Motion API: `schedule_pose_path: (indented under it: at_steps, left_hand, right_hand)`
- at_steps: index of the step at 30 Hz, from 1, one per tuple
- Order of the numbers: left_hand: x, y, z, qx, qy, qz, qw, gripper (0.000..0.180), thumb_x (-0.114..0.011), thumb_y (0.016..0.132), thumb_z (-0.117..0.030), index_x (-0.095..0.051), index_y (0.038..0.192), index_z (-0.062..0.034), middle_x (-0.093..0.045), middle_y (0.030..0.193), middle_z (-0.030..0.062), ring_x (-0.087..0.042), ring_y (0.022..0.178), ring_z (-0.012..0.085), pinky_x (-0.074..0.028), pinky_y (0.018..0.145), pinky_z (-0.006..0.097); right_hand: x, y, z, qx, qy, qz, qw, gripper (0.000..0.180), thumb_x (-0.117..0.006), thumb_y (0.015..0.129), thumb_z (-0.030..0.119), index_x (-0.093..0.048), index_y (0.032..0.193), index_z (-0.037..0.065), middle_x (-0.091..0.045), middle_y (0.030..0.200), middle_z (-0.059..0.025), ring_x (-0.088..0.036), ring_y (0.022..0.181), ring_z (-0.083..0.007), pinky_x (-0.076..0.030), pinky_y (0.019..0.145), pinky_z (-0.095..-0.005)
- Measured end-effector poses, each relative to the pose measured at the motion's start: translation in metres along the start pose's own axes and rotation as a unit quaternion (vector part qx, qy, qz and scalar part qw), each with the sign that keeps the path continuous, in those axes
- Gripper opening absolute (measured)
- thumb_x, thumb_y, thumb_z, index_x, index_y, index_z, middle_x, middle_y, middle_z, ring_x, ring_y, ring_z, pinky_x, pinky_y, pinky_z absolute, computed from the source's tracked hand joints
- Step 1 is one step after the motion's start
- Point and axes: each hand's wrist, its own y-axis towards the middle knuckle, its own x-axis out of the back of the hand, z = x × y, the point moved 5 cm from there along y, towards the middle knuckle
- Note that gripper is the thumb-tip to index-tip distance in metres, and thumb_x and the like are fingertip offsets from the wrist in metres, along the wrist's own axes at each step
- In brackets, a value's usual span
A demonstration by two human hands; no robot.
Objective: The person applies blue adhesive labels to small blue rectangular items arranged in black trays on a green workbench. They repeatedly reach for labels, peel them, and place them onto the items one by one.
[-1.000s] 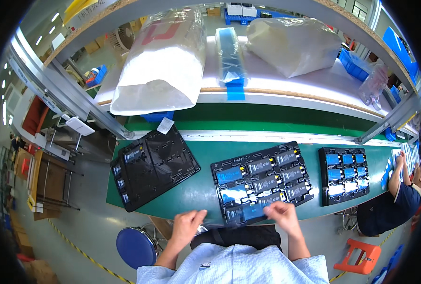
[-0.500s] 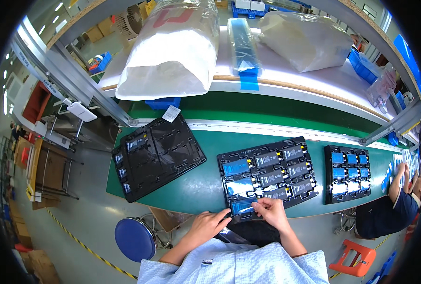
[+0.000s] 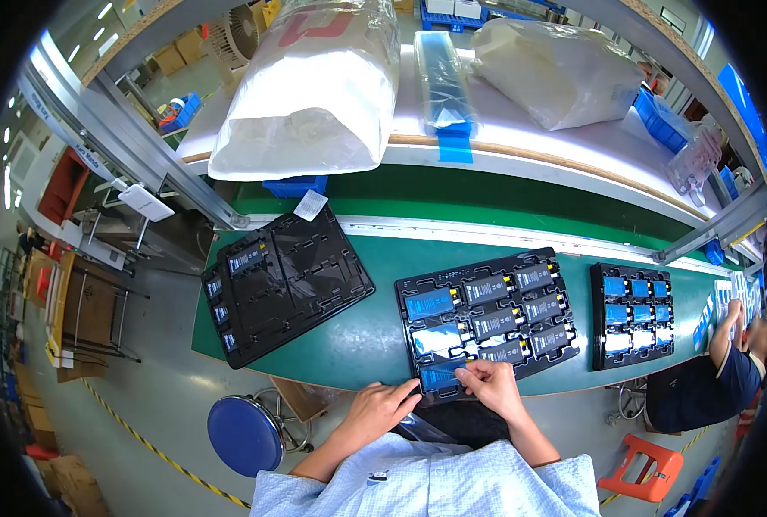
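Note:
A black plastic tray (image 3: 521, 354) of flat battery packs lies on the bench in front of me. At its near left corner sits a battery pack (image 3: 439, 376) under a shiny blue film. My right hand (image 3: 493, 385) pinches thumb and forefinger at the right end of that film; the exact grip is partly hidden. On the other side, my left hand (image 3: 373, 415) reaches its stretched forefinger to the pack's left edge, at the tray rim. Two more blue-faced packs, one of them (image 3: 431, 303) farthest back, fill the left column. Dark-faced packs (image 3: 497, 323) occupy the other columns.
A mostly bare black tray (image 3: 293, 289) with several packs lies at left. Another tray (image 3: 601, 345) of blue-faced packs is at right, near a co-worker (image 3: 702, 388). White bags (image 3: 314, 103) rest on the shelf (image 3: 564, 159). A blue stool (image 3: 246, 435) stands below.
My right hand has shifted very slightly left and down over the near pack. The bright glint on its blue film has faded. My left hand stays in place.

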Motion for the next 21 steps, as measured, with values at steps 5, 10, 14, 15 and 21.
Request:
schedule_pose_path:
  at_steps: [5, 10, 14, 15, 21]
  left_hand:
    - [-0.001, 0.004, -0.006, -0.013, 0.030, 0.022, 0.999, 0.030, -0.064, 0.088, -0.023, -0.064, 0.112, -0.0059, -0.067, 0.071, 0.0089, -0.063, 0.061, 0.0241, -0.048, 0.064, 0.035]
    - [-0.007, 0.005, -0.007, -0.030, 0.065, 0.034, 0.997, 0.029, -0.062, 0.089, -0.022, -0.065, 0.113, -0.0066, -0.065, 0.067, 0.0081, -0.062, 0.059, 0.0216, -0.047, 0.063, 0.034]
    - [-0.006, 0.006, -0.010, -0.032, 0.080, 0.037, 0.996, 0.028, -0.062, 0.089, -0.022, -0.065, 0.112, -0.0065, -0.066, 0.068, 0.0084, -0.063, 0.060, 0.0219, -0.047, 0.063, 0.034]
    - [-0.006, 0.007, -0.010, -0.031, 0.083, 0.040, 0.995, 0.028, -0.062, 0.089, -0.022, -0.065, 0.112, -0.0065, -0.066, 0.069, 0.0086, -0.063, 0.060, 0.0219, -0.047, 0.064, 0.034]
    - [0.001, 0.001, -0.005, -0.008, -0.021, 0.006, 1.000, 0.025, -0.064, 0.088, -0.024, -0.066, 0.106, -0.0068, -0.061, 0.063, 0.0066, -0.059, 0.056, 0.0193, -0.046, 0.061, 0.032]
  right_hand:
    - [-0.001, 0.000, 0.001, 0.009, -0.007, -0.009, 1.000, 0.024, -0.072, 0.083, 0.022, -0.071, 0.086, -0.002, -0.067, 0.062, -0.0079, -0.064, 0.054, -0.0104, -0.049, 0.050, -0.0248]
    - [-0.002, -0.001, 0.005, 0.039, -0.060, -0.031, 0.997, 0.023, -0.072, 0.081, 0.021, -0.071, 0.084, -0.002, -0.067, 0.063, -0.0110, -0.065, 0.053, -0.0149, -0.050, 0.051, -0.0270]
    - [-0.005, -0.002, 0.013, 0.100, -0.161, -0.071, 0.979, 0.021, -0.073, 0.079, 0.020, -0.068, 0.076, 0.000, -0.065, 0.062, -0.0115, -0.064, 0.053, -0.0231, -0.050, 0.050, -0.0323]
    - [-0.006, -0.003, 0.016, 0.114, -0.193, -0.078, 0.972, 0.020, -0.073, 0.078, 0.020, -0.067, 0.074, 0.001, -0.064, 0.062, -0.0113, -0.064, 0.054, -0.0253, -0.049, 0.050, -0.0340]
    - [0.011, -0.006, 0.029, 0.139, -0.310, -0.170, 0.925, 0.020, -0.074, 0.078, 0.020, -0.060, 0.075, 0.006, -0.061, 0.066, -0.0113, -0.063, 0.060, -0.0305, -0.047, 0.051, -0.0412]
